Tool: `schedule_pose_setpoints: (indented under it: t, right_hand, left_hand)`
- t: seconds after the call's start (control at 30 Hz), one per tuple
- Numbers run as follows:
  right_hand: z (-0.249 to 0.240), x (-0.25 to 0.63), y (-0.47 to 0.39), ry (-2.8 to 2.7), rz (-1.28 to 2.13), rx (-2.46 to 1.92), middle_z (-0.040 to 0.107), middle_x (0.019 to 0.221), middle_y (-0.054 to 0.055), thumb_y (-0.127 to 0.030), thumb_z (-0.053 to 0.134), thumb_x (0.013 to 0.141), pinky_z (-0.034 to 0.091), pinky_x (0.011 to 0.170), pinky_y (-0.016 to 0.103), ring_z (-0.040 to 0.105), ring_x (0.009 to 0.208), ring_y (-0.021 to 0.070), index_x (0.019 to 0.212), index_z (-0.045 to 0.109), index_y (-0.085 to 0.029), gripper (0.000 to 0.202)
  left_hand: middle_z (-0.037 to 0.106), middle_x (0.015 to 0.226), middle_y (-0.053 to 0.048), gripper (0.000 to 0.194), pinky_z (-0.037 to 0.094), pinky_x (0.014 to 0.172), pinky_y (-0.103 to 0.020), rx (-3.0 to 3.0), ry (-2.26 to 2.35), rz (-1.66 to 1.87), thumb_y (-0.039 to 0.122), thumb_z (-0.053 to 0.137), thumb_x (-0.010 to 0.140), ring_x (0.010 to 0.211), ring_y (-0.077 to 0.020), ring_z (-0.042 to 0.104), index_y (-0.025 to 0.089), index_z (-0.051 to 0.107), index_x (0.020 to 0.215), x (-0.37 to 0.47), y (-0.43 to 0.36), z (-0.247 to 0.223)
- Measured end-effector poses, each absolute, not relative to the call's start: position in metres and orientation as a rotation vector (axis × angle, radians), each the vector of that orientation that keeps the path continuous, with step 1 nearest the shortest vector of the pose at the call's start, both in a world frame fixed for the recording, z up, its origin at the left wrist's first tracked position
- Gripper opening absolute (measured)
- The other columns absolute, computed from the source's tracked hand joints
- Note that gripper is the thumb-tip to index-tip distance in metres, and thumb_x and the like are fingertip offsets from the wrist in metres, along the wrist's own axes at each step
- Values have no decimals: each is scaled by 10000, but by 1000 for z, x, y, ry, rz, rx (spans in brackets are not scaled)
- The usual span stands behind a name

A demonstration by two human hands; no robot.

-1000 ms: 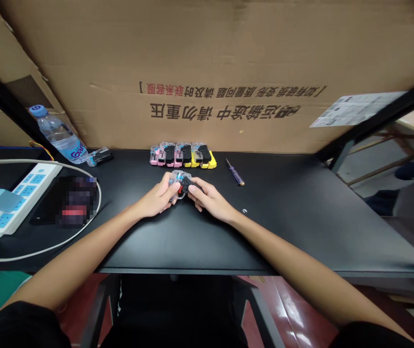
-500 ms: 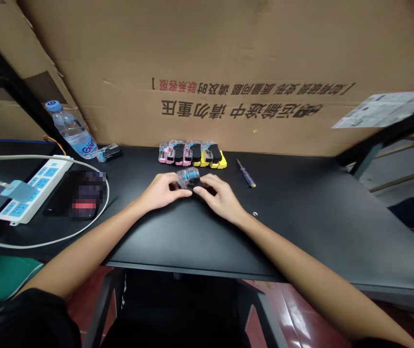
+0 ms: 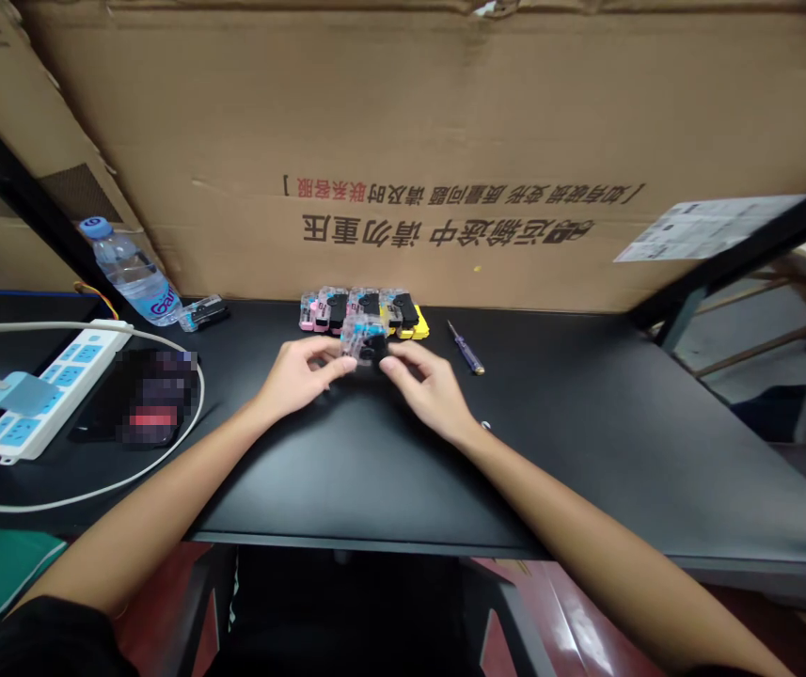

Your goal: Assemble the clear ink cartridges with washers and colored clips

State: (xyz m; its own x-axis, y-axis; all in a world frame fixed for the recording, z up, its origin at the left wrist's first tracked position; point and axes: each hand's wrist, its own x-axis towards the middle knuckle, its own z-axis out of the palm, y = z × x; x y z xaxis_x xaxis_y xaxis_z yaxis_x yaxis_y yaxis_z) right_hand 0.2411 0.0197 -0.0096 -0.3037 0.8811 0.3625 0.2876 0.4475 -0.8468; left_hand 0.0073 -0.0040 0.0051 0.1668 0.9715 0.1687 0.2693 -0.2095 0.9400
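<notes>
Between my two hands is a small clear-and-black plastic case with blue parts showing inside it. My left hand grips its clear end between thumb and fingers. On the black end, my right hand has its thumb and fingers closed. The case is held up off the black table, and some of my fingertips are hidden behind it. Just beyond stands a row of several similar cases, clear and black with pink or yellow parts.
A screwdriver lies right of the row, and a small white bit lies near my right wrist. Leftward are a water bottle, another clear-and-black case, a power strip, a phone and a looping white cable. Cardboard rises behind.
The case has turned between my hands, so its broad side now faces me more. The camera view has tilted up slightly; the things on the table appear lower and a little further left.
</notes>
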Motion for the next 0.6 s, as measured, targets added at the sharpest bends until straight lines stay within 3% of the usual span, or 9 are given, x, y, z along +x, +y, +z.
schedule_pose_setpoints:
  t: [0.1,0.2,0.3,0.4,0.5,0.6]
  right_hand:
    - [-8,242,17,-1986,954,-955,637,801,35,-631,634,1026,497,761,362,572,772,218,813,691,-218,468]
    - [-7,243,17,-1961,1055,-918,647,830,39,-620,585,1059,512,772,349,585,801,211,815,703,-209,492]
    - [-8,242,17,-1877,1194,-841,736,1092,84,-610,580,1065,572,869,373,670,941,231,1058,789,-213,449]
    - [-11,238,15,-1825,1298,-821,759,1270,101,-607,628,1038,601,984,455,719,1051,263,1358,748,-252,493]
    - [-13,238,12,-1811,1302,-820,787,1275,99,-575,694,1007,577,1087,528,741,1139,290,1420,712,-265,516]
    - [-9,244,24,-1855,1067,-834,759,1363,108,-527,753,981,546,1140,532,718,1244,299,1391,706,-273,485]
  left_hand:
    - [816,877,-99,373,634,629,-296,1565,1117,953,499,787,902,746,-198,751,130,787,955,10,-5,-1]
    - [819,897,-125,417,641,606,-281,1549,1066,889,532,728,953,813,-226,793,119,783,958,12,-5,-5]
    - [794,815,-116,445,584,513,-242,1620,1089,842,517,627,1022,706,-203,778,115,774,900,12,-5,-7]
    - [779,820,-105,435,533,472,-228,1700,1108,828,483,580,1050,658,-191,765,119,765,901,14,-7,-8]
    - [783,863,-88,388,574,607,-256,1826,1073,870,413,535,1074,672,-168,755,134,757,921,14,-8,-7]
    - [787,848,-56,368,569,745,-277,1987,1092,859,383,518,1088,705,-159,732,167,761,916,11,-8,-2]
